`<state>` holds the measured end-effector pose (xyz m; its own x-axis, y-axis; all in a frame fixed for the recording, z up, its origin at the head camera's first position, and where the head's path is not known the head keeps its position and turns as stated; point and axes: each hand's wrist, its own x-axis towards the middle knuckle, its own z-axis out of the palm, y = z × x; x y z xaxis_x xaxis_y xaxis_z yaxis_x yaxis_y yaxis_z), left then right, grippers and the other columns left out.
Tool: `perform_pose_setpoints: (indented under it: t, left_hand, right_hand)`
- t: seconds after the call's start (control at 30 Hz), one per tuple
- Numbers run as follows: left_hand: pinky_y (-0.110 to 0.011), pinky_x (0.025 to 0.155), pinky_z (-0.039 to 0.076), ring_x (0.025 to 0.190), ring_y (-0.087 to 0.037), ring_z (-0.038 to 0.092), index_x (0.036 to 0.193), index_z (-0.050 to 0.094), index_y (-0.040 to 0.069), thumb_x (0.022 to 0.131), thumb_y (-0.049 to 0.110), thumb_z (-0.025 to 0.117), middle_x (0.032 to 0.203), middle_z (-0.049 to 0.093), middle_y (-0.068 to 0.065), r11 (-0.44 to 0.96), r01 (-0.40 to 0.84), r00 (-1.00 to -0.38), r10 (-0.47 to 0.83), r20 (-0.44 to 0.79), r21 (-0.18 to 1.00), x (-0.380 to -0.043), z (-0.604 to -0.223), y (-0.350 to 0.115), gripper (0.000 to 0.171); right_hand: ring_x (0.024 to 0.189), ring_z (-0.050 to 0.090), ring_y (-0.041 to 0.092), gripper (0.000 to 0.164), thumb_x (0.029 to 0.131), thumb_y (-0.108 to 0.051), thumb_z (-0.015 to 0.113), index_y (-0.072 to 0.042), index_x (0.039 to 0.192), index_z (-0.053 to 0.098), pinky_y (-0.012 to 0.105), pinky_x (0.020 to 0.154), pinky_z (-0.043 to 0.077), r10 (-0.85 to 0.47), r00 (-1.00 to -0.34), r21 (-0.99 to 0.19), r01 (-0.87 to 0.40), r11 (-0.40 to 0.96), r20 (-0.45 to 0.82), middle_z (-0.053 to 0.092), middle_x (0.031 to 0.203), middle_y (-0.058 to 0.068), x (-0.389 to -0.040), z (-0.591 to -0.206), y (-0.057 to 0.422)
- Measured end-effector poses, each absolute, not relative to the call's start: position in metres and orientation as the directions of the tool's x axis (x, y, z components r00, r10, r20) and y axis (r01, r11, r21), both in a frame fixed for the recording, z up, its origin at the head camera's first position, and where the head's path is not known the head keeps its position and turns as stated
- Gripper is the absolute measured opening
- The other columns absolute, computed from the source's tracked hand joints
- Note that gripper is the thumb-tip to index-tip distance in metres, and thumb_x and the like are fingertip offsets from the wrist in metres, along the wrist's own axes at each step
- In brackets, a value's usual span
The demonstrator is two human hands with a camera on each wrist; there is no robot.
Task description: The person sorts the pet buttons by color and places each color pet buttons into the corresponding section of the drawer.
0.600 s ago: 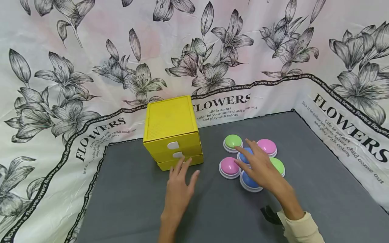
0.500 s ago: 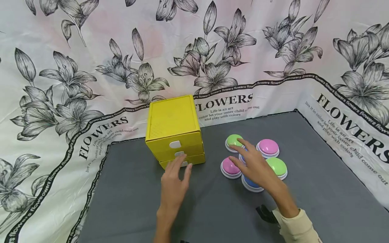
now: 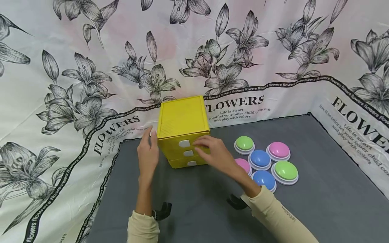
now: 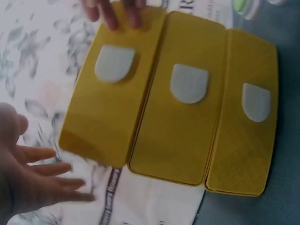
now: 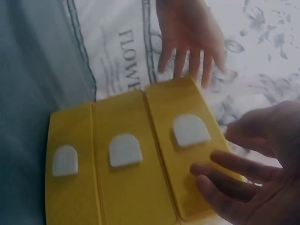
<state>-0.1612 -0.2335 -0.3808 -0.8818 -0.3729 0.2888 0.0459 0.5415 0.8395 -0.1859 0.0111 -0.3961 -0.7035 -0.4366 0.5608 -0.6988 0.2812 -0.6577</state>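
A yellow box (image 3: 182,118) with three stacked drawers stands at the back of the table. Each drawer front carries a white rounded handle, the top handle (image 3: 184,143) included; all three drawers look closed. My left hand (image 3: 148,155) is raised beside the box's left front corner, fingers extended, nothing in it. In the left wrist view a gap shows between the left hand (image 4: 37,178) and the box. Near the right part of the top drawer front is my right hand (image 3: 217,155), fingers loosely bent and holding nothing. Whether its fingertips touch the drawer front, I cannot tell.
To the right of the box several round push buttons sit in a cluster, among them a green button (image 3: 285,170), a pink button (image 3: 279,150) and a blue button (image 3: 260,158). A grey cloth (image 3: 197,206) covers the table. Behind hangs a flower-printed curtain (image 3: 170,44).
My right hand has moved left from above the buttons to the drawer front. The left hand has moved from before the lower drawers to the box's left side. The head view has shifted left.
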Motion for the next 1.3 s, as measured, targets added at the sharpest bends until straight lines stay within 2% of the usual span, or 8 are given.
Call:
perform_pose_setpoints:
  t: [0.13,0.27,0.57,0.83,0.93,1.07,1.17,1.3]
  left_hand:
    - [-0.064,0.126,0.029,0.162,-0.034,0.024,0.168,0.024,0.024,0.11,0.059,0.033,0.176,0.022,-0.004,0.216,-0.068,-0.971,-0.237,-0.016,0.974,-0.176,-0.386,-0.257,0.069]
    - [-0.074,0.121,0.028,0.164,-0.039,0.016,0.17,0.012,0.023,0.11,0.056,0.037,0.178,0.012,-0.005,-0.015,-0.145,-0.988,-0.047,-0.145,0.989,-0.185,-0.394,-0.269,0.072]
    - [-0.077,0.113,0.036,0.158,-0.041,0.032,0.164,0.031,0.003,0.112,0.039,0.046,0.177,0.018,-0.001,-0.051,-0.149,-0.988,-0.034,-0.151,0.987,-0.188,-0.396,-0.267,0.064]
    - [-0.08,0.11,0.034,0.158,-0.045,0.029,0.164,0.031,0.004,0.113,0.034,0.046,0.178,0.015,0.005,-0.096,-0.131,-0.991,-0.022,-0.133,0.987,-0.192,-0.394,-0.266,0.061]
    - [-0.074,0.11,0.041,0.157,-0.042,0.032,0.164,0.031,0.005,0.113,0.036,0.045,0.177,0.017,0.008,-0.078,-0.138,-0.99,-0.017,-0.14,0.987,-0.193,-0.394,-0.267,0.061]
    - [-0.044,0.095,0.061,0.148,-0.038,0.047,0.166,0.031,0.015,0.112,0.041,0.047,0.172,0.034,-0.001,-0.072,-0.172,-0.985,-0.019,-0.174,0.982,-0.195,-0.394,-0.271,0.062]
    - [-0.03,0.086,0.062,0.148,-0.036,0.049,0.166,0.029,0.019,0.112,0.043,0.047,0.171,0.036,-0.002,-0.066,-0.186,-0.982,-0.025,-0.188,0.98,-0.196,-0.394,-0.274,0.063]
    - [-0.034,0.102,0.058,0.154,-0.031,0.041,0.167,0.027,0.016,0.112,0.041,0.047,0.175,0.026,0.006,-0.065,-0.174,-0.984,-0.027,-0.176,0.983,-0.198,-0.393,-0.276,0.063]
  right_hand:
    - [0.105,0.075,0.029,0.019,0.095,-0.003,0.072,0.003,0.113,0.077,0.039,0.093,0.062,-0.4,-0.751,-0.71,-0.646,0.281,0.525,0.076,0.115,0.017,-0.187,-0.4,-0.003]
    - [0.103,0.077,0.03,0.02,0.095,-0.002,0.071,0.004,0.114,0.077,0.038,0.09,0.064,-0.342,-0.799,-0.763,-0.588,0.27,0.494,0.076,0.115,0.018,-0.181,-0.403,-0.01]
    - [0.103,0.078,0.03,0.032,0.096,-0.004,0.071,0.002,0.128,0.073,0.04,0.089,0.064,-0.3,-0.865,-0.818,-0.487,0.307,0.403,0.075,0.112,0.018,-0.173,-0.404,-0.02]
    - [0.101,0.078,0.029,0.029,0.093,-0.001,0.07,0.002,0.122,0.075,0.041,0.088,0.064,-0.254,-0.877,-0.824,-0.474,0.31,0.409,0.075,0.11,0.016,-0.172,-0.403,-0.026]
    - [0.097,0.078,0.026,0.024,0.093,-0.001,0.07,0.0,0.116,0.078,0.038,0.085,0.064,-0.243,-0.873,-0.807,-0.484,0.337,0.422,0.077,0.106,0.013,-0.168,-0.404,-0.024]
    - [0.091,0.077,0.021,0.02,0.092,-0.001,0.073,-0.002,0.112,0.079,0.034,0.082,0.064,-0.245,-0.88,-0.808,-0.472,0.352,0.407,0.077,0.104,0.01,-0.153,-0.402,-0.018]
    - [0.089,0.076,0.018,0.02,0.093,-0.003,0.075,-0.002,0.112,0.079,0.032,0.081,0.064,-0.275,-0.884,-0.812,-0.46,0.36,0.379,0.077,0.104,0.009,-0.139,-0.401,-0.016]
    - [0.084,0.075,0.015,0.017,0.092,-0.004,0.076,-0.004,0.109,0.081,0.029,0.08,0.064,-0.282,-0.887,-0.801,-0.454,0.391,0.365,0.077,0.101,0.007,-0.126,-0.4,-0.016]
